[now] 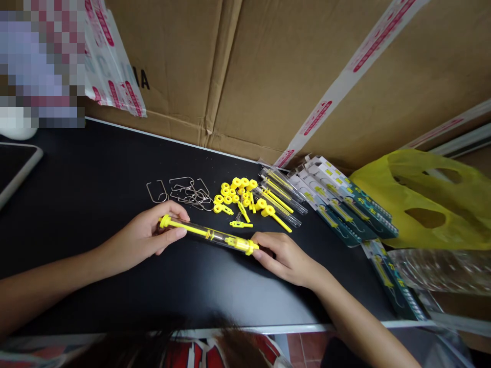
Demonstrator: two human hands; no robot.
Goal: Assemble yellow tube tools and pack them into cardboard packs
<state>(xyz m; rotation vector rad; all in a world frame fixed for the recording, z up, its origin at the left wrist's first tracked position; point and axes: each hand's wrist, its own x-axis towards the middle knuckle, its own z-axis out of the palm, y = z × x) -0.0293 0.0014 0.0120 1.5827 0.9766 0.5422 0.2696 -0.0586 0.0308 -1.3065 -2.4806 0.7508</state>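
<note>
A clear plastic tube with yellow end caps, which looks like a spring scale, is held level between both hands above the table. Inside it show a yellow rod and a metal coil. My left hand is closed around its left end, thumb in front. The fingers of my right hand pinch the yellow cap at the right end. Just beyond lie bent metal wire hooks, a heap of yellow plastic rings, small yellow clips and clear tubes with yellow rods.
Printed boxes are stacked at the right, with another box nearer the front edge. A yellow plastic bag lies behind them. Large cardboard cartons wall off the back of the black table. A grey-edged device stands far left.
</note>
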